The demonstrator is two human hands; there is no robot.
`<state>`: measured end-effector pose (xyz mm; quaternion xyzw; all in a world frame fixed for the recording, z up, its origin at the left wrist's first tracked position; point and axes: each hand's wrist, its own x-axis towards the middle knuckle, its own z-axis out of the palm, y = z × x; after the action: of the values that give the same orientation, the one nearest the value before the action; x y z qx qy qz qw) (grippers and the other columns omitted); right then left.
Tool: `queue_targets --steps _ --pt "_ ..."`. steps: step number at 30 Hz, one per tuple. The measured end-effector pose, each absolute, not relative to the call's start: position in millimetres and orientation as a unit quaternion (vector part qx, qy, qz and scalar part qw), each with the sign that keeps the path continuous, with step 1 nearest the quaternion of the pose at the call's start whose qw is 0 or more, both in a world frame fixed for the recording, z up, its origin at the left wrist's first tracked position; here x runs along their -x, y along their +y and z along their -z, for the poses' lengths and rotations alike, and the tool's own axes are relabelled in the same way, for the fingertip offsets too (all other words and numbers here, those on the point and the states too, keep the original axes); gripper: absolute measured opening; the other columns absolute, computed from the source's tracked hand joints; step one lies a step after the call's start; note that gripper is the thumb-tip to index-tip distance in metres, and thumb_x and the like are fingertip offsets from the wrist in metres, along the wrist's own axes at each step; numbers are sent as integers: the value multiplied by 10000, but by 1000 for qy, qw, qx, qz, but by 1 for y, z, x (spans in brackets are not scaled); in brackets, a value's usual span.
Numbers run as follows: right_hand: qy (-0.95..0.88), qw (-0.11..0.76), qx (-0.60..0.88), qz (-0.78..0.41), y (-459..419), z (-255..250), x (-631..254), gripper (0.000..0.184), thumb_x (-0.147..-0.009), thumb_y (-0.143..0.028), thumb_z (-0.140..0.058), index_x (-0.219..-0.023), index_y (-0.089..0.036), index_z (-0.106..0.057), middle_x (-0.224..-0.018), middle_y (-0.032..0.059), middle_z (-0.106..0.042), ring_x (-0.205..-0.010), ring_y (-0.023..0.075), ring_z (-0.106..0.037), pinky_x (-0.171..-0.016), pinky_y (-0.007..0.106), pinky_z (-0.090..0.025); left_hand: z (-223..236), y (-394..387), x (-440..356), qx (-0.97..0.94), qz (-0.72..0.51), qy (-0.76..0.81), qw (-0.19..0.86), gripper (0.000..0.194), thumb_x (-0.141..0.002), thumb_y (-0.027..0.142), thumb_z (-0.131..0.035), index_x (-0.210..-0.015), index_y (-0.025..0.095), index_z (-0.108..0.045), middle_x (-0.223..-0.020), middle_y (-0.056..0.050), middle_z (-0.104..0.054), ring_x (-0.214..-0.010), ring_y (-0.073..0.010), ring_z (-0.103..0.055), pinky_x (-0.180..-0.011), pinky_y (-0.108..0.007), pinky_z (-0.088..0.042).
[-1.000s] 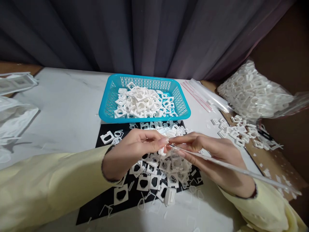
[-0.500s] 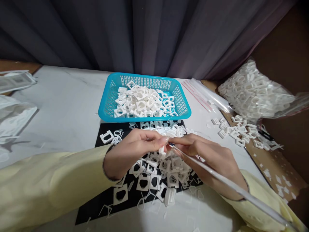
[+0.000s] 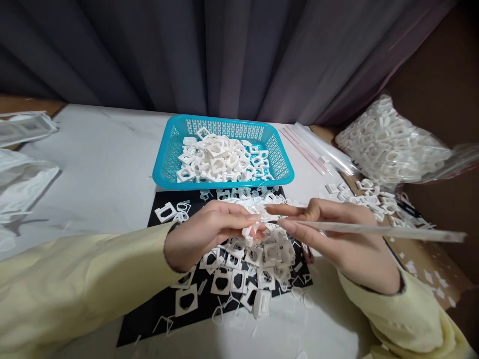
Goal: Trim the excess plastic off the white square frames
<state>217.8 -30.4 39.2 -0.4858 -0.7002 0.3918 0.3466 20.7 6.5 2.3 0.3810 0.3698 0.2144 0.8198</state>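
My left hand [image 3: 209, 232] is closed in a pinch on a small white plastic piece [image 3: 248, 235] over the pile. Close on its right, my right hand [image 3: 337, 232] grips a long, thin white rod-like tool [image 3: 374, 229] between thumb and fingers. The tool's narrow end points toward the held piece; whether the two touch I cannot tell. Below both hands, a heap of white plastic square frames [image 3: 266, 254] with rounded holes and thin loose offcuts covers much of a black mat [image 3: 149, 311].
Behind the mat stands a blue basket [image 3: 160, 164] holding many white pieces. At right are a full clear bag [image 3: 389, 144], flat zip bags [image 3: 318, 147] and loose white parts [image 3: 370, 199]. White bags [image 3: 26, 174] lie at the left. A grey curtain [image 3: 224, 55] hangs behind.
My right hand has shifted a little right, away from the left hand. The tool has swung from slanting down toward me to nearly level. My left hand stays almost in place.
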Motion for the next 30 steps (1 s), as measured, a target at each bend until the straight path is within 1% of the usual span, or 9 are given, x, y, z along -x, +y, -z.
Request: queue_targets --steps 2,5,8,10,14,18,22,25,30 --pt "-678 348 492 -420 -32 -41 -217 320 -789 -193 -651 -547 -209 -442 -631 -5 -701 -965 220 -658 -685 205 -567 -2 6 -21 -388 -217 366 817 200 -810 247 -613 -669 127 -690 -799 -60 -674 -838 -168 -598 -840 -288 -408" --pt "-715 331 479 -387 -36 -38 -213 237 -806 -185 -628 -615 -204 -490 -809 14 -735 -952 186 -666 -688 194 -561 -1 4 -20 -401 -228 362 810 196 -810 262 -613 -684 132 -687 -797 -47 -656 -831 -159 -583 -821 -278 -399" --pt "-768 328 455 -310 -40 -34 -209 164 -825 -175 -600 -683 -198 -520 -995 34 -713 -731 116 -699 -595 169 -550 1 4 -19 -425 -238 361 795 195 -813 283 -609 -704 140 -686 -790 -38 -632 -827 -163 -565 -797 -286 -388" --pt "-785 333 447 -271 -42 -32 -206 156 -832 -167 -588 -698 -202 -517 -1017 39 -707 -639 93 -684 -553 167 -544 1 3 -18 -439 -237 361 788 204 -822 299 -597 -720 146 -685 -793 -37 -620 -837 -170 -556 -792 -295 -379" --pt "-804 333 444 -215 -45 -29 -204 133 -835 -139 -581 -742 -217 -525 -990 30 -713 -728 114 -692 -629 185 -564 2 3 -19 -445 -235 362 785 218 -826 327 -590 -732 152 -680 -797 -37 -615 -845 -178 -551 -795 -307 -371" --pt "-814 328 435 -201 -49 -24 -204 127 -848 -116 -553 -782 -219 -522 -1087 37 -678 -865 126 -679 -746 214 -562 0 2 -19 -437 -241 371 783 222 -813 334 -604 -710 150 -671 -767 -33 -604 -844 -183 -555 -801 -312 -373" --pt "-820 328 425 -200 -52 -18 -205 121 -846 -83 -531 -831 -203 -526 -1185 61 -627 -1022 151 -628 -860 249 -526 0 1 -19 -434 -250 378 778 217 -797 331 -620 -680 152 -657 -753 -28 -596 -822 -180 -551 -800 -316 -377" --pt "-825 326 419 -193 -52 -17 -206 121 -847 -83 -523 -851 -204 -525 -1202 62 -616 -1028 157 -625 -871 258 -520 3 1 -19 -433 -250 383 777 216 -791 330 -626 -672 151 -654 -747 -33 -597 -805 -185 -550 -793 -327 -383" --pt "-829 317 424 -183 -52 -18 -207 107 -854 -99 -529 -847 -205 -515 -1176 41 -632 -932 128 -653 -833 228 -526 5 1 -19 -425 -245 376 787 206 -804 331 -613 -725 149 -670 -760 -32 -594 -826 -180 -542 -767 -303 -375"
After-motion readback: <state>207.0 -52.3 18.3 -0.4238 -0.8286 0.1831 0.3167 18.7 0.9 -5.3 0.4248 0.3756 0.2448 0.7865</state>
